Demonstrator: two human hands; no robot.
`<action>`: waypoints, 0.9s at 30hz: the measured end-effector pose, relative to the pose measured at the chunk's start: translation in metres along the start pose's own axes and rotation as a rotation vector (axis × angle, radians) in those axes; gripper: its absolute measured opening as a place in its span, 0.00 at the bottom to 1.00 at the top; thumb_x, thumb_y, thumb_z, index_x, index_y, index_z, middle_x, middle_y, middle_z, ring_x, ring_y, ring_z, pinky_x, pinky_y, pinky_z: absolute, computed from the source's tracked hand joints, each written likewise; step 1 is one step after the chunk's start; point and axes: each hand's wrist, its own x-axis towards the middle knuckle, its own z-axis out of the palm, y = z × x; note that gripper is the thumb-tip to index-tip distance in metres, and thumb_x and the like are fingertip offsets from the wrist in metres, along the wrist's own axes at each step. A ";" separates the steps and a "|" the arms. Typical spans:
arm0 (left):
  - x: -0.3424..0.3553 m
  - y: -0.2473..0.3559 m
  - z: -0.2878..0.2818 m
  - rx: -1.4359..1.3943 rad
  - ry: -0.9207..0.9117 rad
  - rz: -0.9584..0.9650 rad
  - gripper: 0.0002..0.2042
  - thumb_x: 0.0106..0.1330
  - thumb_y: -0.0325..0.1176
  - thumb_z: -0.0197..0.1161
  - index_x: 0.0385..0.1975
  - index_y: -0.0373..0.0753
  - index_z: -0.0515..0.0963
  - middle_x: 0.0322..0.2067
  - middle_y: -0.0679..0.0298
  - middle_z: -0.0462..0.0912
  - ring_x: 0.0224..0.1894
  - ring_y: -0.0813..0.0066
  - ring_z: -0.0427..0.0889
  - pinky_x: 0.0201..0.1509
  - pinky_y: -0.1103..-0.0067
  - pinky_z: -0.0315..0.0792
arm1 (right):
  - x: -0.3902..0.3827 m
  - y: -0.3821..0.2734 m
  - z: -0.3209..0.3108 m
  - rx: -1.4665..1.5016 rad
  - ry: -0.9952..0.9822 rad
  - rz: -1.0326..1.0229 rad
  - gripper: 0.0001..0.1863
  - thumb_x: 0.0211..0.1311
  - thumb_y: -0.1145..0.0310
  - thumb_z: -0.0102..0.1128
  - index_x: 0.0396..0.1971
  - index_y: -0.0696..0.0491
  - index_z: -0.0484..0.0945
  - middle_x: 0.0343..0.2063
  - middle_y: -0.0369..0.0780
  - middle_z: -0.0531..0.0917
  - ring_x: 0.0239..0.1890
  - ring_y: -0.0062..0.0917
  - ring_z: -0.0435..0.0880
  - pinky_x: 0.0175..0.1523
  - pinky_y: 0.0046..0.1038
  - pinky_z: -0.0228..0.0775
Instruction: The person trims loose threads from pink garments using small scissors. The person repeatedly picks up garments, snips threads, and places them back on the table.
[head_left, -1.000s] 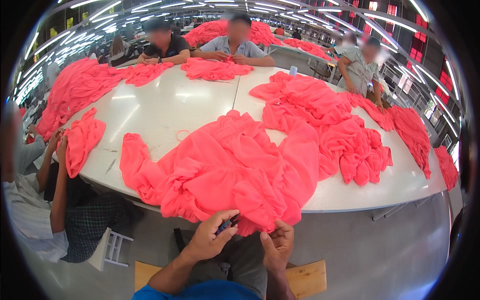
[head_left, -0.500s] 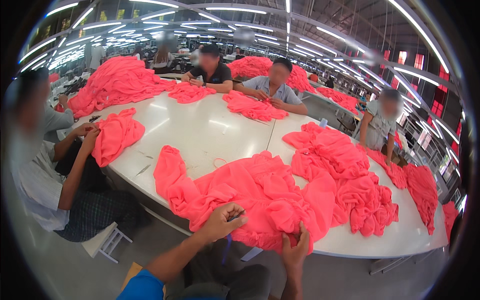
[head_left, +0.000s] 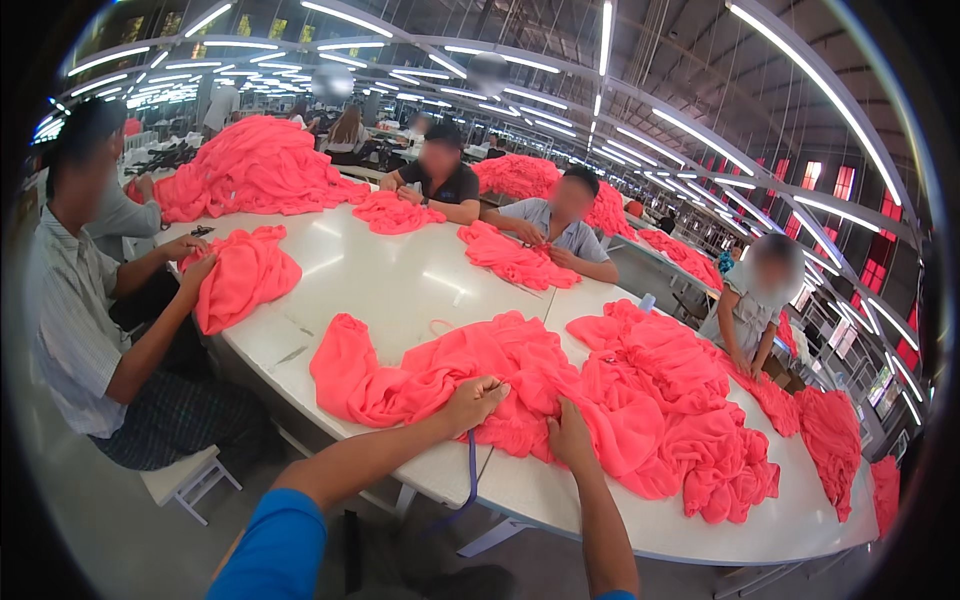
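Observation:
A crumpled coral-pink garment (head_left: pixel 450 355) of thin cloth lies at the near side of the white table (head_left: pixel 385 270). Over its front part is my left hand (head_left: pixel 474 403), closed, with a purple ribbon (head_left: pixel 470 470) hanging below it past the table edge. The small dark tool glimpsed in that hand half a second ago is now hidden by the fingers. A short way to the right, my right hand (head_left: pixel 572 432) is closed on a fold of the same garment; its fingertips are partly hidden. More bunched pink cloth (head_left: pixel 670 390) adjoins it on the right.
A seated person at the left (head_left: pixel 75 300) handles a pink piece (head_left: pixel 245 278). Two people (head_left: pixel 440 185) work across the table, and another person (head_left: pixel 745 300) stands at the right. A tall pink heap (head_left: pixel 255 170) rises at the far left; a white stool (head_left: pixel 190 480) is below.
Both hands have moved away from me, carrying the garment's front part farther onto the table. The fingers of my left hand have closed over the dark tool, and more of the ribbon shows.

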 end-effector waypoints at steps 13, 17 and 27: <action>0.064 -0.041 0.001 0.234 0.058 0.248 0.11 0.76 0.40 0.52 0.34 0.39 0.73 0.22 0.72 0.70 0.20 0.88 0.66 0.23 0.84 0.64 | 0.023 0.022 0.016 0.392 0.188 0.208 0.23 0.62 0.75 0.60 0.57 0.61 0.72 0.49 0.49 0.79 0.48 0.37 0.80 0.55 0.31 0.72; 0.028 0.000 0.015 0.254 -0.036 0.224 0.12 0.77 0.39 0.51 0.46 0.37 0.75 0.24 0.71 0.73 0.23 0.87 0.70 0.27 0.84 0.68 | 0.016 -0.008 -0.006 0.309 0.296 0.083 0.24 0.59 0.76 0.64 0.56 0.62 0.73 0.43 0.48 0.80 0.40 0.33 0.80 0.48 0.29 0.74; -0.009 0.022 0.037 0.383 -0.154 0.717 0.09 0.66 0.24 0.62 0.46 0.37 0.77 0.41 0.58 0.79 0.40 0.71 0.80 0.40 0.77 0.75 | -0.004 -0.063 -0.018 0.066 0.392 -0.477 0.24 0.47 0.80 0.67 0.48 0.62 0.76 0.32 0.46 0.81 0.31 0.39 0.80 0.36 0.35 0.72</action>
